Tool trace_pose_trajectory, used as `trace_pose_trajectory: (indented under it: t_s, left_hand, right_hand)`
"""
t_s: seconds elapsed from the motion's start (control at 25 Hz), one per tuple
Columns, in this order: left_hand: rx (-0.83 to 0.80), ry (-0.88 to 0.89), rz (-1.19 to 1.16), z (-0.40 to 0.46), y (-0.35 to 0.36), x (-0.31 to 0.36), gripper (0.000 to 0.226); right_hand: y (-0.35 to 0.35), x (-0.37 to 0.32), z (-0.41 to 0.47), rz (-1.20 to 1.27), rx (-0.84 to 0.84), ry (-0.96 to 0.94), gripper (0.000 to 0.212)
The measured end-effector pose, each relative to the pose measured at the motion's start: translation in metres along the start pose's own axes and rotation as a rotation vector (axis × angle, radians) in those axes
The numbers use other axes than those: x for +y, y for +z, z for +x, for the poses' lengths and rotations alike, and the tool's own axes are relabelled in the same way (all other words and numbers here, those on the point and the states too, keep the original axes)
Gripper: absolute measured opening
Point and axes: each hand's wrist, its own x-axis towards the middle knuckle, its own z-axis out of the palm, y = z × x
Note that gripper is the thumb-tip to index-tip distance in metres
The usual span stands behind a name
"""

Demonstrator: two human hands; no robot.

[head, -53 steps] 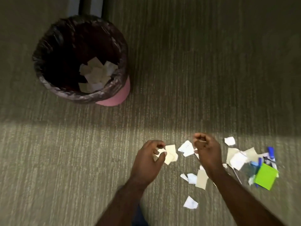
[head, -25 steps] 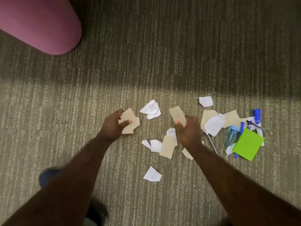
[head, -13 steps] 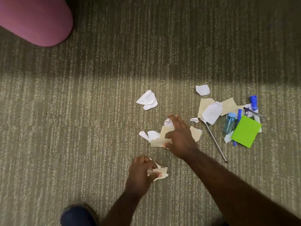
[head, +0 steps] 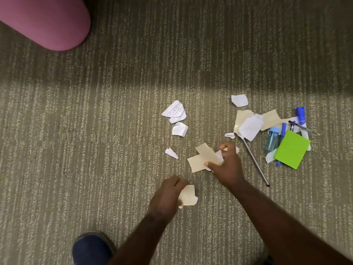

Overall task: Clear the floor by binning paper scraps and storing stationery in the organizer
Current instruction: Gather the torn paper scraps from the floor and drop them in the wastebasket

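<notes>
You are looking straight down at a striped carpet floor (head: 95, 131), with both bare arms reaching in from the bottom edge. Your left hand (head: 168, 196) has its grip closed around a small bundle of tan scraps (head: 188, 196), held just above the carpet. Your right hand (head: 227, 165) pinches two overlapping tan pieces (head: 204, 157) along with a bit of white paper, near the middle of the floor.

The task looks well short of finished. Loose paper is on the carpet in several places: a lined scrap (head: 173, 109) with two white bits just below it, a small white sliver (head: 171, 153) to the left of your right hand, one white piece (head: 239, 100) farther up, and a tan and white pile (head: 250, 123) toward the right edge. None of the stationery is stored. A green sticky-note pad (head: 292, 149), a blue marker (head: 301, 115), a clear blue-capped tube (head: 272, 139), a black pen (head: 303, 128), a blue pen (head: 283, 131) partly under the pad, and a thin metal rod (head: 256, 161) all lie clustered at the right.

The pink bin (head: 47, 22) shows only as a curved side in the top left corner; its opening is cut off. No organizer is in view. A dark shoe (head: 91, 247) sits at the bottom edge.
</notes>
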Motion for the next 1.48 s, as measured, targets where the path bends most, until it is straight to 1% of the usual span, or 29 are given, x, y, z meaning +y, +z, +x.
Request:
trace_pose_trajectory:
  t_s: [0.08,0.12,0.2,0.24,0.28,0.36,0.4,0.48,0.52,0.56,0.68,0.8,0.88,0.96,1.08,1.12,1.16,1.2,1.28,1.32,1.4,1.48]
  left_hand:
    - [-0.036,-0.016,0.043,0.002,0.001,0.003,0.066]
    - [-0.052,-0.033,0.062,0.003,0.000,0.003,0.065]
    - [-0.094,-0.057,0.094,0.005,-0.003,0.001,0.060]
    - [-0.093,-0.070,0.088,0.006,-0.004,0.000,0.054]
    - [-0.072,-0.086,0.044,0.007,-0.007,-0.001,0.045]
    - [0.045,-0.101,-0.092,0.008,-0.015,-0.004,0.025]
    - [0.142,-0.094,-0.120,0.010,-0.017,-0.005,0.021]
    - [0.341,-0.073,-0.059,0.018,-0.026,-0.009,0.017]
    - [0.397,-0.070,-0.014,0.025,-0.030,-0.010,0.018]
    - [0.402,-0.062,0.027,0.032,-0.034,-0.011,0.019]
    - [0.289,-0.032,0.038,0.051,-0.043,-0.014,0.027]
    - [0.274,-0.033,0.019,0.063,-0.052,-0.015,0.037]
    - [0.243,-0.048,0.015,0.070,-0.062,-0.016,0.039]
    - [0.166,-0.077,0.048,0.079,-0.070,-0.014,0.038]
    - [0.015,-0.068,0.159,0.089,-0.079,-0.012,0.036]
    - [0.008,-0.055,0.135,0.091,-0.081,-0.011,0.038]
    - [0.039,-0.053,0.058,0.091,-0.084,-0.011,0.039]
    - [0.107,-0.060,-0.043,0.093,-0.087,-0.009,0.039]
    - [0.277,-0.048,-0.193,0.103,-0.094,-0.006,0.042]
    - [0.311,-0.035,-0.208,0.110,-0.097,-0.004,0.045]
    - [0.275,-0.019,-0.149,0.123,-0.101,-0.002,0.055]
    - [0.209,-0.019,-0.079,0.131,-0.102,-0.003,0.057]
  right_hand:
    - [-0.005,0.004,-0.004,0.063,-0.006,0.053,0.065]
    - [-0.007,0.006,-0.004,0.071,-0.013,0.066,0.060]
    - [-0.011,0.012,-0.008,0.038,0.007,0.088,0.040]
    - [-0.013,0.015,-0.012,0.007,0.045,0.096,0.035]
    - [-0.015,0.018,-0.016,-0.037,0.115,0.093,0.035]
    - [-0.015,0.022,-0.021,-0.149,0.278,0.054,0.040]
    - [-0.016,0.023,-0.021,-0.184,0.316,0.035,0.041]
    - [-0.017,0.022,-0.014,-0.210,0.294,0.025,0.043]
    - [-0.016,0.022,-0.008,-0.230,0.268,0.021,0.042]
    - [-0.015,0.021,-0.002,-0.262,0.243,0.022,0.041]
    - [-0.019,0.019,0.012,-0.318,0.211,0.052,0.042]
    - [-0.025,0.020,0.016,-0.335,0.197,0.038,0.039]
    - [-0.027,0.020,0.018,-0.303,0.162,0.009,0.037]
    - [-0.028,0.018,0.020,-0.240,0.114,-0.011,0.037]
    - [-0.028,0.011,0.024,-0.067,0.099,-0.007,0.054]
    - [-0.030,0.008,0.026,-0.036,0.111,-0.009,0.060]
    - [-0.032,0.007,0.030,-0.042,0.124,-0.013,0.065]
    - [-0.035,0.007,0.034,-0.084,0.130,-0.021,0.066]
    - [-0.041,0.007,0.045,-0.234,0.121,-0.038,0.053]
    - [-0.043,0.006,0.051,-0.310,0.109,-0.039,0.045]
    - [-0.044,0.003,0.060,-0.449,0.081,-0.028,0.034]
    - [-0.045,-0.001,0.066,-0.534,0.058,-0.025,0.031]
